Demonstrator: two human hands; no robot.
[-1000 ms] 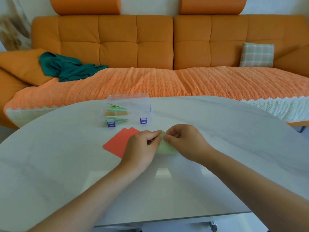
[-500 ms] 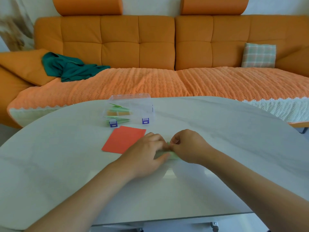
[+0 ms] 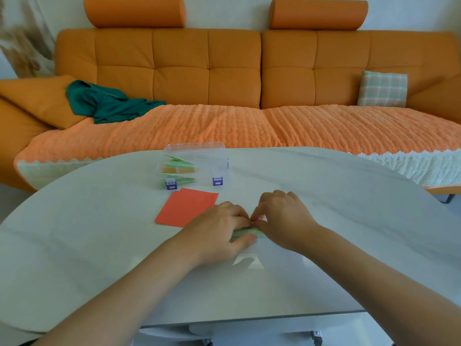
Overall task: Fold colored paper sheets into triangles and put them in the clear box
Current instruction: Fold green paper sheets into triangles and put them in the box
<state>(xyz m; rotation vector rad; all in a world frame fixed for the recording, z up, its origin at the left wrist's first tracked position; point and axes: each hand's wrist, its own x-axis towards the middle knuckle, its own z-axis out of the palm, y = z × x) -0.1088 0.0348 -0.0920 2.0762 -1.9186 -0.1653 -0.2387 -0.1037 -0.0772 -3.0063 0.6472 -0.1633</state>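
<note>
Lowered flat since before, left hand (image 3: 219, 231) pressing green paper (image 3: 247, 232) on desk (image 3: 324, 196), right hand (image 3: 282, 218) pinching its edge, red sheets (image 3: 185, 207) beside, clear box (image 3: 199, 162) behind.

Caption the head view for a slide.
Left hand and right hand crease green paper on a table, beside red sheets and a clear box.

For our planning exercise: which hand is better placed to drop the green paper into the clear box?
Probably the left hand: the clear box lies ahead-left, nearer it than the right hand.
</note>
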